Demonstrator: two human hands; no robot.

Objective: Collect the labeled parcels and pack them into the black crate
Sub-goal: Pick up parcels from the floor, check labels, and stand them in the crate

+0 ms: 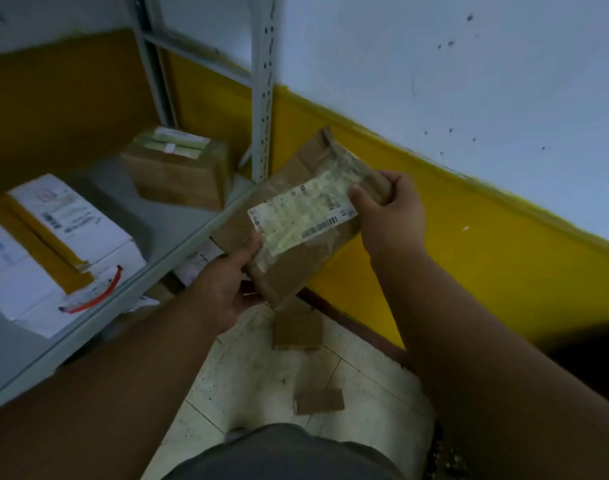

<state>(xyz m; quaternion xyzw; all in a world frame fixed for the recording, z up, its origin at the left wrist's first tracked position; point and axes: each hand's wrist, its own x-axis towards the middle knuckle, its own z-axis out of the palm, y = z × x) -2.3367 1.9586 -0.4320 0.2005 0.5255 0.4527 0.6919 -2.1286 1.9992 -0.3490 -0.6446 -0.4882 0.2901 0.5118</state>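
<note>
While both hands carry it above the floor, the brown parcel (pixel 296 220) sits tilted, its white shipping label (pixel 301 216) facing up.

Left hand (pixel 226 285): grip closed on the parcel's near lower corner, thumb on top at the label's edge, fingers curled beneath.
Right hand (pixel 393 209): grip closed on the parcel's far right end, thumb pressed on the label's corner, fingers wrapped round the edge.
Parcel: brown paper wrap, clear tape over the label, barcode visible; print too blurred to read. Held just beside the shelf's front corner, in front of the yellow wall band (pixel 469 237).

Grey metal shelf (pixel 178 230), left of the hands: one brown taped box (pixel 178 168) at the back near the perforated upright (pixel 265 98); one white box with yellow tape (pixel 71 237) nearer the front, a red strip on its near face; a further white box (pixel 5 271) at the left edge, touching it.

Tiled floor (pixel 261 375), below the parcel: two small brown cardboard packets, one (pixel 297 330) near the wall, one (pixel 318 401) closer to the person. More labelled items lie under the shelf, indistinct.
</note>
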